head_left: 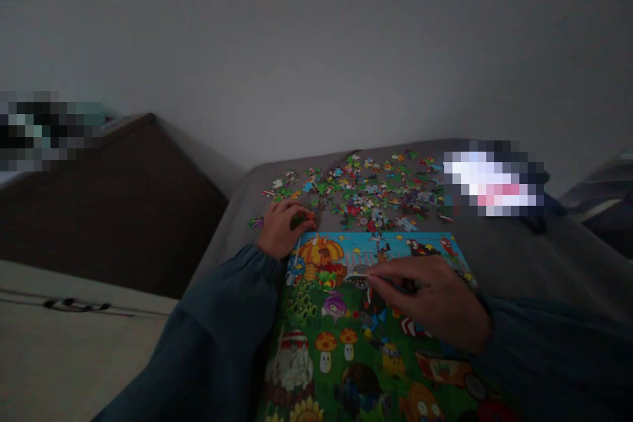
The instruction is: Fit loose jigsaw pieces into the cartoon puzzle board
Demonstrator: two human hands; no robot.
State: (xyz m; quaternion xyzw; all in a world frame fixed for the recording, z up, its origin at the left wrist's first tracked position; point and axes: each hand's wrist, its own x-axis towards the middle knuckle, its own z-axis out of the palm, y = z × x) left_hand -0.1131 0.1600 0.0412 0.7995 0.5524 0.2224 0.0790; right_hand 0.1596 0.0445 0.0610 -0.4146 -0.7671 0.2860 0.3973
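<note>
Left hand (284, 227) lies palm down at the near left edge of the loose pieces (356, 191), fingers curled over a few of them. Whether its grip holds one cannot be told. Right hand (435, 300) reaches leftward over the puzzle picture (341, 343), with a single puzzle piece (359, 275) pinched at the fingertips just above the picture's upper middle. The loose pieces are scattered across the grey surface (494, 250) beyond the picture. Blue sleeves cover both forearms.
</note>
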